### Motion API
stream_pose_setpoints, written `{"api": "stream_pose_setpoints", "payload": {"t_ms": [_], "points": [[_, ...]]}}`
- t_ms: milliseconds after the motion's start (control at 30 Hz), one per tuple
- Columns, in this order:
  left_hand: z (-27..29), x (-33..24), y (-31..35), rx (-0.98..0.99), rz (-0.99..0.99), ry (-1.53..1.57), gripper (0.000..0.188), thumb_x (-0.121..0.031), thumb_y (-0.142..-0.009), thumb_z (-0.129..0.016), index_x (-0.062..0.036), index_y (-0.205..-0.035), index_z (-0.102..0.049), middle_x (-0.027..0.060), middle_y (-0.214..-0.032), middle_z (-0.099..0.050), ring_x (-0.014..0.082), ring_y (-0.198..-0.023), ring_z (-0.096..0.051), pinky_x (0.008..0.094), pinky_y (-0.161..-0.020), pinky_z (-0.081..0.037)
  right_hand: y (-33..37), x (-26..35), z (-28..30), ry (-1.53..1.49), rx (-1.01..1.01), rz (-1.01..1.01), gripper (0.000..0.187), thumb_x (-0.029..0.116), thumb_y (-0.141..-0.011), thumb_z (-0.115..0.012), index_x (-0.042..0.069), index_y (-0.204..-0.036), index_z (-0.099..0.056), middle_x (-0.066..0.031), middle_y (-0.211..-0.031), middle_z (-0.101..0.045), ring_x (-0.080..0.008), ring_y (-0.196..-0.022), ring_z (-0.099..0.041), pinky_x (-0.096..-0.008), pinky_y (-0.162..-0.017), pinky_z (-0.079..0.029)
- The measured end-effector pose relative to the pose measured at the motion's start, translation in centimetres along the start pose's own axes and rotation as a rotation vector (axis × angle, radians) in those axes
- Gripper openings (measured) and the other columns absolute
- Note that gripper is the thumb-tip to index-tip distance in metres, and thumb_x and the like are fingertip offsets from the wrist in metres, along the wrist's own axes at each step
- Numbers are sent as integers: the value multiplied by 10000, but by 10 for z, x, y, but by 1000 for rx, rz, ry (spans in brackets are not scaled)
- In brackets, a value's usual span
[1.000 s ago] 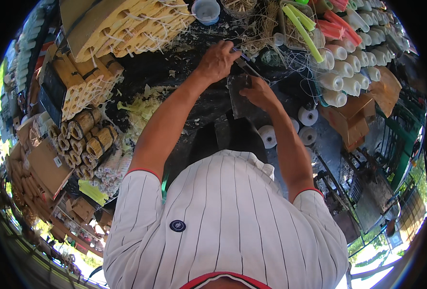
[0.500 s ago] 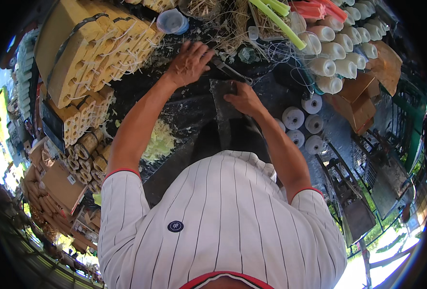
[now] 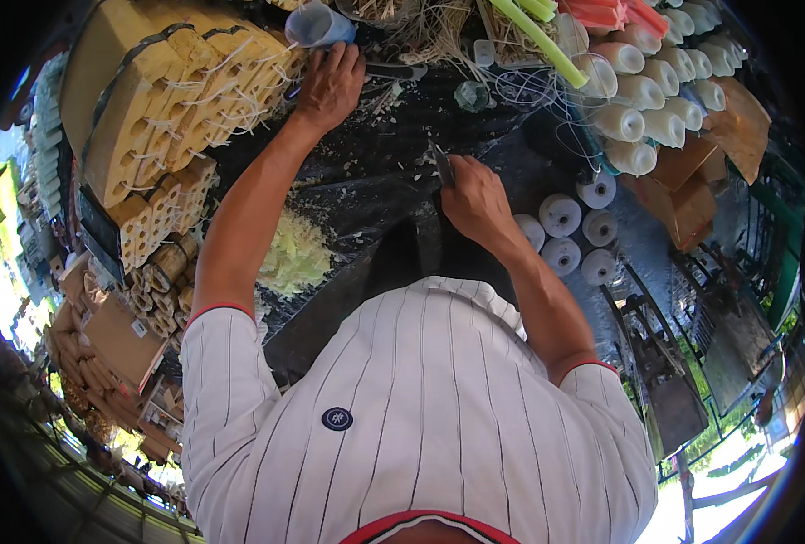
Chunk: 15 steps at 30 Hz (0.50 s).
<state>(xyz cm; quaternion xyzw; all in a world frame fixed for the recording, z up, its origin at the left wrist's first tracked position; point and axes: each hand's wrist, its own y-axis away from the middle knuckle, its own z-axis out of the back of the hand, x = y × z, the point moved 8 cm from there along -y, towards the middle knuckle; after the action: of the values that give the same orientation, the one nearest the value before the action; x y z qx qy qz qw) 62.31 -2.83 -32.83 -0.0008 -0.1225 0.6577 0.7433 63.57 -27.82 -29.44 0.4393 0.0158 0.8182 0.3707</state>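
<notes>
My left hand (image 3: 331,86) reaches to the far left of the black work surface, fingers stretched forward and back of the hand up. Its fingertips meet the lower side of a translucent blue cup (image 3: 319,24), which leans over. Just right of that hand lies a dark knife-like tool (image 3: 393,71). My right hand (image 3: 477,201) is closed around a thin dark flat blade or plate (image 3: 442,165), seen nearly edge-on, above the middle of the surface. Its lower part is hidden by the hand.
Stacked yellow foam blocks (image 3: 171,100) with white strings stand at left. Pale shavings (image 3: 298,254) lie near my left forearm. White thread spools (image 3: 561,216) and stacked pale cones (image 3: 638,95) are at right. Dry straw (image 3: 439,32) and a green strip (image 3: 543,41) lie at the back.
My left hand has moved away and left to the cup, which now leans. The knife-like tool has shifted far left. My right hand has turned the dark plate edge-on.
</notes>
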Motion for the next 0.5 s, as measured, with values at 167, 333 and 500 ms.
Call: {"api": "stream_pose_setpoints", "payload": {"t_ms": [167,333,500], "points": [[2,-4,-8,-40,92,-45,315,-185,-946,-651,-17,-1208,-700,109,-1182,-602,277,-1175,-534,458,-942,-452,-54,25,-5,330,-116,-45,109,113,-860,-680,13,-902,-664,-198,-961,-726,-399,-916,-723,-476,-786,-611],[0,5,-10,-89,118,152,334,-165,-906,-661,-36,-1210,-710,117,-1212,-630,305,-1173,-579,485,-930,-501,-106,69,-52,450,-229,58,179,102,-875,-667,-43,-971,-707,-203,-963,-717,-360,-956,-706,-446,-699,-621],[-7,8,-9,13,72,215,383,-213,-906,-722,-59,-1257,-720,146,-1333,-633,333,-1211,-601,487,-990,-550,-64,126,-139,510,68,424,249,98,-875,-657,-97,-1022,-709,-193,-943,-694,-336,-952,-667,-416,-666,-608]]}}
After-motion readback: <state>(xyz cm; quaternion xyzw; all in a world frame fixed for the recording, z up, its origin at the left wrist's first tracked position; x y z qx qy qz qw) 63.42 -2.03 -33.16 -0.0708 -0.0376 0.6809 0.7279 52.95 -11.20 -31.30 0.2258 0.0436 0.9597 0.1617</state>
